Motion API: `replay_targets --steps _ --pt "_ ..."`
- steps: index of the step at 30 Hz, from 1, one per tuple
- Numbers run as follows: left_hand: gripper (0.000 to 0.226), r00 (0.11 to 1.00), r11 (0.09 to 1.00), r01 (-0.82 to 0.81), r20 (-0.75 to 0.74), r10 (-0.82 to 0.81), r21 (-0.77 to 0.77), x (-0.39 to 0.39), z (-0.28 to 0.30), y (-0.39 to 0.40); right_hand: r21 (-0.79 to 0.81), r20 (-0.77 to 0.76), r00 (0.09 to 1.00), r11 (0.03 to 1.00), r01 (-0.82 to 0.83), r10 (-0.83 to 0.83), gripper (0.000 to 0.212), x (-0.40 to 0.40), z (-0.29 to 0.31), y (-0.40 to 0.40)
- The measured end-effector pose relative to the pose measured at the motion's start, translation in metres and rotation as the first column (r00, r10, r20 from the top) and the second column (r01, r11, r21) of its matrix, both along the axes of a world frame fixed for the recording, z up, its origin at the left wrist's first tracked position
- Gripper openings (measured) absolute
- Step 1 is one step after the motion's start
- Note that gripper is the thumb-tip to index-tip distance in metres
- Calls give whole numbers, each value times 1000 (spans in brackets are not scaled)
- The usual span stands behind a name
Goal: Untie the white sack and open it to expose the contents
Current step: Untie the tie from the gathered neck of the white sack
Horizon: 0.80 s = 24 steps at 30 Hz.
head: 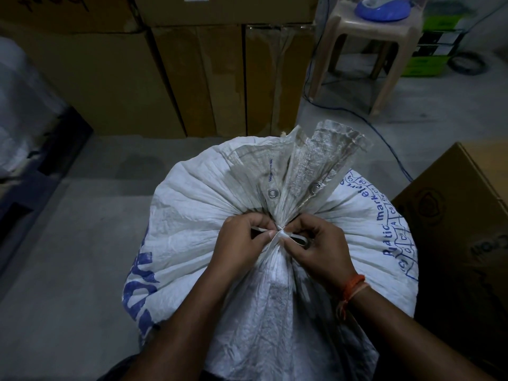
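A big white woven sack [198, 204] with blue print stands on the floor right in front of me. Its mouth is gathered into a neck [310, 166] that fans upward, with two metal eyelets showing. A flat white tie [283, 234] is knotted around the neck. My left hand [242, 243] pinches the tie's left strand between thumb and fingers. My right hand [316, 246] pinches the loop on the right side of the knot. The sack's contents are hidden.
Tall cardboard boxes [192, 78] stand behind the sack. Another cardboard box [456, 232] sits close on the right. A beige plastic stool [368, 50] with a blue object on it stands at the back right, with blue cable trailing over the floor. Grey floor [68, 257] lies to the left.
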<state>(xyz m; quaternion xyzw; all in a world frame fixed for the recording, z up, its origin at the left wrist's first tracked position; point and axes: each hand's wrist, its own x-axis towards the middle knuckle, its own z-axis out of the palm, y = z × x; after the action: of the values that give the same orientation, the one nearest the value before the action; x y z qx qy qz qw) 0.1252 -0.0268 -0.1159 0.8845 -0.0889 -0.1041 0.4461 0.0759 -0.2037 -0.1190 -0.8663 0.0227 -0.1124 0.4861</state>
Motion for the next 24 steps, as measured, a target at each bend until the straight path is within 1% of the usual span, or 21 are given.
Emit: replay_targets --steps 6,11,14,17,20,24 --pt "3 1000 1000 11 -8 -11 -3 0 0 -3 -14 10 1000 1000 -1 1 14 0 1 1" --pt "3 1000 1000 -17 -24 16 -16 -2 3 -3 -113 57 998 994 -8 14 17 -3 4 4" --pt "4 1000 1000 -13 -25 13 -25 -3 4 -3 -132 70 997 991 -13 22 16 -4 6 6" --pt "4 1000 1000 -2 -30 1 -25 -2 5 -2 -102 62 998 995 -15 21 15 -2 5 5" --pt "4 998 998 -20 -64 16 -60 -2 5 0 -48 34 999 999 -9 11 14 -2 3 3" --pt "6 997 997 -36 -71 31 -63 -3 5 3 -45 8 1000 999 2 -1 13 -3 0 2"
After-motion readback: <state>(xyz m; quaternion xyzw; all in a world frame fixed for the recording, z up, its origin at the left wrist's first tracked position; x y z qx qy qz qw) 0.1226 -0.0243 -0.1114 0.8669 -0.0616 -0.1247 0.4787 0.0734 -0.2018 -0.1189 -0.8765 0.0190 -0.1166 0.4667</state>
